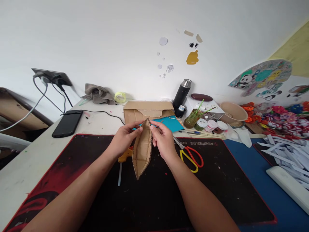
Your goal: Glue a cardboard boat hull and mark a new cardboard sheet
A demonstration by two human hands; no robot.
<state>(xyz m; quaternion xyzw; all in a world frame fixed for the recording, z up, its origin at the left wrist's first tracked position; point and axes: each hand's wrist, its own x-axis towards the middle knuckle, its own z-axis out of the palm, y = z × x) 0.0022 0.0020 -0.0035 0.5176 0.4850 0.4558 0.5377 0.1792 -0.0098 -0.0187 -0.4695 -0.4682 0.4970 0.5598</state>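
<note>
A boat-shaped piece of folded cardboard (142, 148), pointed at both ends with raised side walls, is held over the dark mat. My left hand (127, 137) pinches its left wall near the far tip. On the opposite wall, my right hand (164, 137) grips close to the same tip with thumb and fingers. Partly hidden behind the cardboard boat lies a yellow glue gun (124, 156), a clear glue stick (119, 174) poking out toward me. Scissors with red and yellow handles (190, 158) rest on the mat right of my right hand.
A mouse mat (205, 193) covers the desk's front. Behind it are torn cardboard (149, 105), blue paper (172, 124), a black thermos (181, 93), paint jars (201, 124) and a glass of green water (191, 119). A phone (67, 124) lies left; paper strips (287, 154) pile up right.
</note>
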